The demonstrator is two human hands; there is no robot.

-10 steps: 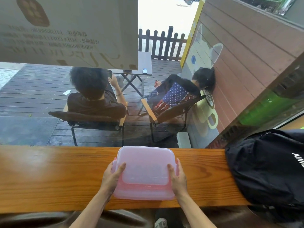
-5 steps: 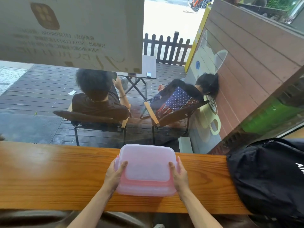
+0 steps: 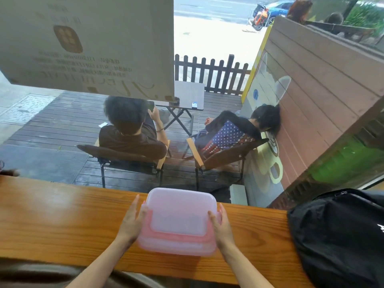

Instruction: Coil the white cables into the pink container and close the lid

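Note:
The pink container sits on the wooden counter straight in front of me, with its translucent lid on top. The white cables cannot be made out through the lid. My left hand lies along the container's left side, its fingers straight and a little off the corner, its thumb touching the rim. My right hand holds the right side, thumb on the lid's edge and fingers round the side.
A black backpack lies on the counter at the right, close to my right arm. A window pane stands right behind the counter. Outside, two people sit in chairs on a wooden deck.
My left hand's fingers have straightened and come off the container's side. My right hand keeps its hold. The view has tilted up a little, and the container has hardly moved.

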